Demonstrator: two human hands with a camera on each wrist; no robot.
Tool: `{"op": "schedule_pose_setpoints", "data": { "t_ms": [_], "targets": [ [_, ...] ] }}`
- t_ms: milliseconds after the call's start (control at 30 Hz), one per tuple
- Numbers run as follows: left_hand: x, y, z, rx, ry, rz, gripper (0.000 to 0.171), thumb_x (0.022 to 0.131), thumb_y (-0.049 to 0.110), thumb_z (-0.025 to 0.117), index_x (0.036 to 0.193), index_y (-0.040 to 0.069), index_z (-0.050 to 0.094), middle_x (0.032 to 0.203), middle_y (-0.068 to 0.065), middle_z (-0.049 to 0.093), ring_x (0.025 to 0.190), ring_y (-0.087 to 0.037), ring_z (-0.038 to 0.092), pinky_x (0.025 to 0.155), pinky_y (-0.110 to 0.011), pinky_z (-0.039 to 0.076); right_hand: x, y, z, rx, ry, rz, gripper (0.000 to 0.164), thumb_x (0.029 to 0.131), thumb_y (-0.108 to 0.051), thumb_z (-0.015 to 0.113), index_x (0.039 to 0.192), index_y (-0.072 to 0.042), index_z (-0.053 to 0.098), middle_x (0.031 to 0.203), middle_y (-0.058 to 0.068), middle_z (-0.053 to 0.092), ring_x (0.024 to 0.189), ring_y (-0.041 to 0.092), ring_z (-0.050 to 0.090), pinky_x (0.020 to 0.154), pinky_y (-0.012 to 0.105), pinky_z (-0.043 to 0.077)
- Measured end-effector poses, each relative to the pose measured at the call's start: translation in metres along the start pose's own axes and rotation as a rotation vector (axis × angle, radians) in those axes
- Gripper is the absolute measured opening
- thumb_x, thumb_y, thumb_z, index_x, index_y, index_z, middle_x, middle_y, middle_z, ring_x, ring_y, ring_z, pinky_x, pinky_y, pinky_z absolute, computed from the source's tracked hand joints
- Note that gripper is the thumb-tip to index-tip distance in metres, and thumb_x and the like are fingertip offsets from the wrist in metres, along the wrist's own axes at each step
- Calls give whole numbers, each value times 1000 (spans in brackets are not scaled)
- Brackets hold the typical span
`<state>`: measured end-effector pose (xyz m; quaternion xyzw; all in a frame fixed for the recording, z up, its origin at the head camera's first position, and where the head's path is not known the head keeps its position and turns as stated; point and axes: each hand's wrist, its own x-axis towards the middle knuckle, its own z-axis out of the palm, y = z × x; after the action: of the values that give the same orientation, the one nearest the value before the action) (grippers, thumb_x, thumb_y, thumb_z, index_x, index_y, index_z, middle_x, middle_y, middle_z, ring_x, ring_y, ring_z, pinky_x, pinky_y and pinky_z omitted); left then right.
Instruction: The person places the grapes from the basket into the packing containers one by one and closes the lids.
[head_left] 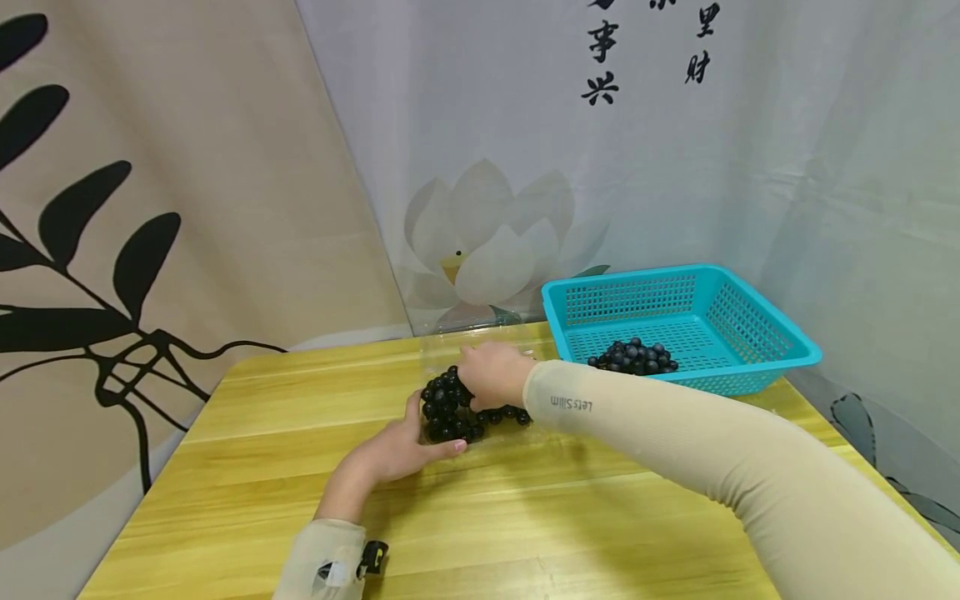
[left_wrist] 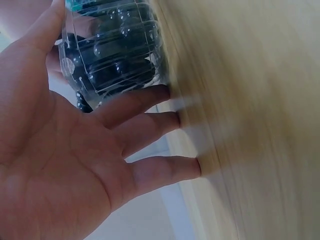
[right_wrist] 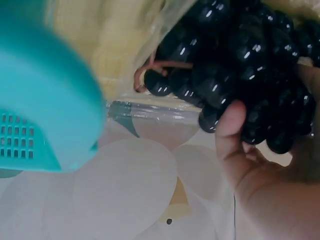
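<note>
A bunch of dark grapes (head_left: 444,407) lies in a clear plastic box (left_wrist: 152,35), whose transparent lid stands raised at the back. From above, my right hand (head_left: 495,375) reaches into the box and grips the bunch. The right wrist view shows its thumb (right_wrist: 231,120) pressed against the grapes, with a reddish stem (right_wrist: 170,64) beside it. At the left front corner of the box, my left hand (head_left: 393,450) rests against its wall with fingers spread and fairly straight. Several of those fingertips (left_wrist: 190,165) are at the tabletop.
A turquoise perforated basket (head_left: 645,275) stands at the table's back right, right beside the box. More dark grapes (head_left: 637,358) lie in it, partly hidden by my right sleeve (head_left: 645,417). The wooden table (head_left: 300,417) meets a printed curtain (head_left: 487,125) behind.
</note>
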<state>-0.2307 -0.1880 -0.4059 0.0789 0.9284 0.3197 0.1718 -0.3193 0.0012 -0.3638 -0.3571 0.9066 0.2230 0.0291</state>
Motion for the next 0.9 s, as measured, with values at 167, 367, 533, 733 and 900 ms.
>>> {"op": "schedule_pose_setpoints", "data": {
  "t_ms": [167,367,533,733,900],
  "targets": [
    [1,0,1,-8,0,11,127,92,68,72,171,6,-6,167,-37,33,152,-52,41,124,-68,36,-4,4,-2,96,-27,8,59,97,-61,71,135,-15,74,164,17,43,103,21,75,86,32,67],
    [2,-1,2,2,6,2,127,92,68,73,171,6,-6,166,-38,34,152,-53,42,124,-67,37,-16,15,-9,190,-39,61,77,93,-64,74,151,-17,59,165,17,44,132,28,64,109,43,59],
    [3,0,3,5,18,-15,135,89,70,74,170,9,-15,164,-39,37,148,-54,47,123,-67,39,-27,22,-8,163,-79,114,99,88,-71,75,164,-16,41,160,18,49,146,36,52,120,48,50],
    [3,0,2,11,24,-22,133,89,71,74,170,20,-19,160,-39,43,139,-55,56,117,-68,45,-38,26,1,222,-134,146,126,81,-69,84,174,-24,11,155,20,52,134,35,60,109,46,58],
    [3,1,0,38,22,-28,133,88,73,73,171,20,-16,160,-38,43,141,-54,55,118,-68,45,-35,26,18,240,-117,102,129,80,-62,88,173,-24,7,140,14,66,111,27,71,96,40,62]
  ]
}}
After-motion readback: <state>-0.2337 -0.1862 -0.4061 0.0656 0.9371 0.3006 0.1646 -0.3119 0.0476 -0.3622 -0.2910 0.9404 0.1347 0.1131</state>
